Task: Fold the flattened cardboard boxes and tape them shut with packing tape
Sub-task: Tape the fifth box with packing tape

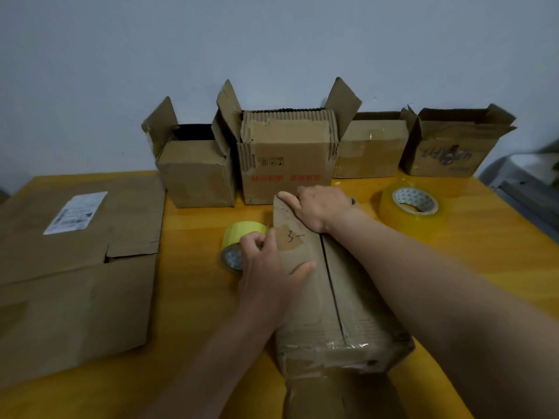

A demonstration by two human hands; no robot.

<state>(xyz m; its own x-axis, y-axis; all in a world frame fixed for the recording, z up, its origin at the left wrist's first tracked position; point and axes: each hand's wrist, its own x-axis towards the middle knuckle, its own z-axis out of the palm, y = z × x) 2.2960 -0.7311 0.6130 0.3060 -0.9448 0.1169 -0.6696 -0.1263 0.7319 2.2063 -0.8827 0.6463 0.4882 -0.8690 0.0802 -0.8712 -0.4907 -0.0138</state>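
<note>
Yellow bench (pixel 193 300) carried everything. Big flattened carton (pixel 75 276) lay on the left with a white label; four opened boxes (pixel 287 158) stood in a row along the wall. The box being closed (pixel 320 297) sat centre-front, long axis running from the person away toward the wall, leaning slightly left at the far end, top seam running the same way between the two flaps. Clear tape roll (pixel 413 207) lay flat, well apart to the right. Yellow tape roll (pixel 239 246) stood just beside the box's left side. Right hand (pixel 317 207) pressed down on the far end of the flaps, fingers curled over the far edge. Left hand (pixel 266 267) gripped the yellow roll with its fingers, thumb laid flat on the left flap. Risk, as a judgement: flaps could spring apart if the right hand eased off before tape bridged the seam; tape pulled at an angle could wander off the seam or wrinkle.
</note>
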